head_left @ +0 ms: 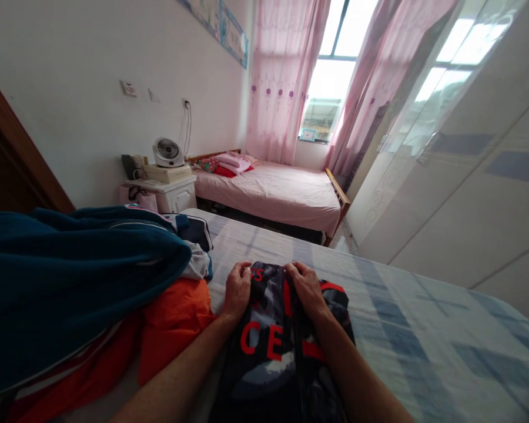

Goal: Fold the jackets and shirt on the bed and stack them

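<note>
A black garment [264, 376] with grey camouflage patches and red letters lies folded on the bed in front of me. At its far left corner, my left hand [238, 289] has its fingers closed on the edge. My right hand [306, 289] grips the same far edge further right, with its thumb and fingers bent over the fabric. A red-striped part of the garment shows to the right of that hand. The near end runs out of the picture between my forearms.
Left of my arms lie a dark teal garment [79, 276], an orange cloth [174, 323] and red clothing. The striped bedsheet [405, 329] spreads to the right. Beyond stand a pink-covered bed [277, 191], a white nightstand [183, 194] with a fan [167, 151], and a white wardrobe [458, 200].
</note>
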`<action>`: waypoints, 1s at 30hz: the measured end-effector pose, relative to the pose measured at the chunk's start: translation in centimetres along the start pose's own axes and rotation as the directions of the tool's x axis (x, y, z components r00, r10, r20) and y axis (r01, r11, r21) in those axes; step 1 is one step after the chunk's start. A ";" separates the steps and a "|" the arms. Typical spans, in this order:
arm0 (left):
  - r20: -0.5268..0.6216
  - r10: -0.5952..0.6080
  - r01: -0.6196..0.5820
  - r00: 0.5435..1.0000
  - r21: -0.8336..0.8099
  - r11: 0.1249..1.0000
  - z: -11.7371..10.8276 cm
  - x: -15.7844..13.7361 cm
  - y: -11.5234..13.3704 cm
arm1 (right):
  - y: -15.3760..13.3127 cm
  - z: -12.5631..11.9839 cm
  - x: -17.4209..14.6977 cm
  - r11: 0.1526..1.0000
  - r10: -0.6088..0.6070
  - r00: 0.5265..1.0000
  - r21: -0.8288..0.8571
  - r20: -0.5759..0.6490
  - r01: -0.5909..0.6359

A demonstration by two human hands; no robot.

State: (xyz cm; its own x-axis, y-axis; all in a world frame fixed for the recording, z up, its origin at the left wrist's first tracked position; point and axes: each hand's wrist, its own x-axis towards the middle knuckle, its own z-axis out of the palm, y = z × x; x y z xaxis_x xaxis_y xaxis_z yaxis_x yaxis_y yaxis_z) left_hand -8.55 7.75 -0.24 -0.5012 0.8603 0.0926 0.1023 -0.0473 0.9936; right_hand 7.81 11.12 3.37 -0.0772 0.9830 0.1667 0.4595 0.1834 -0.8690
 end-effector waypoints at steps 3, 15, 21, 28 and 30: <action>-0.012 0.010 -0.010 1.000 0.013 1.000 0.0 0.1 0.1 | -1.2 -2.8 0.5 0.997 -0.016 0.998 0.072 -0.061 0.021; 0.071 0.116 -0.131 0.991 0.250 0.959 -0.4 0.1 2.0 | 1.7 -10.7 -10.4 0.972 0.025 0.987 -0.229 -0.160 -0.062; 0.492 0.363 -0.546 0.791 0.301 0.782 -0.7 -6.9 8.2 | 3.4 -12.6 -16.9 0.906 0.418 0.908 0.049 0.040 -0.419; 0.822 0.310 -0.847 0.478 0.338 0.410 -4.5 -14.4 4.5 | 1.0 -11.6 -18.0 0.741 0.528 0.834 0.393 0.161 -0.545; 0.815 0.325 -0.855 0.480 0.351 0.383 -4.9 -14.4 3.5 | 0.7 -11.6 -17.6 0.721 0.482 0.844 0.441 0.236 -0.535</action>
State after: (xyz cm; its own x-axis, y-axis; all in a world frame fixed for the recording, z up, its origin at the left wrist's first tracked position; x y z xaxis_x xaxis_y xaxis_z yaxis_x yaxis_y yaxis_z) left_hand -5.20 -7.31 2.22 0.4927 0.8112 0.3148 0.7692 -0.5752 0.2784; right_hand 19.75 -6.18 5.20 -0.0526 0.9202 -0.3879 -0.0172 -0.3892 -0.9210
